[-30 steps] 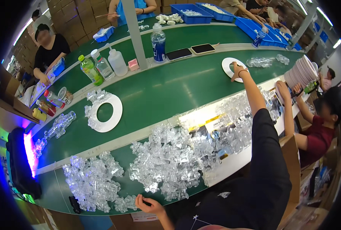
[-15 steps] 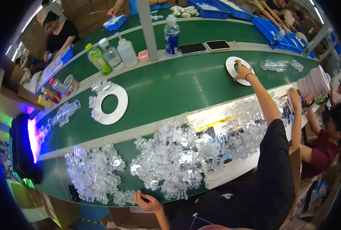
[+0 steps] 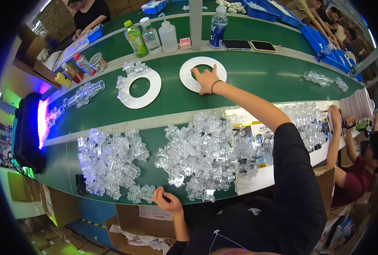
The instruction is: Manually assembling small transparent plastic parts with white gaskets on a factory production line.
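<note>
My right hand (image 3: 206,80) reaches over the green belt. Its fingers are on a flat white ring (image 3: 187,80), with fingertips at the hole's edge. My left hand (image 3: 168,201) is at the near edge of the table. Its fingers are loosely curled with a gap to the thumb, and nothing shows in them. They are beside a clear plastic piece (image 3: 140,194) at the edge of a heap of clear plastic parts (image 3: 108,163). A second heap of clear parts (image 3: 197,155) lies to the right. Another white ring (image 3: 152,91) has several clear parts (image 3: 134,69) at its upper left.
Bottles (image 3: 152,38), a pink block (image 3: 185,43) and two phones (image 3: 236,44) stand or lie along the ledge. A white ring stack (image 3: 356,104) is at right, near a co-worker's arms (image 3: 334,131). A bright lamp (image 3: 40,119) glows at left. An open carton (image 3: 142,221) is below.
My right hand has brought the white ring leftward along the belt, close to the other ring. The view has shifted. My left hand stays at the table edge.
</note>
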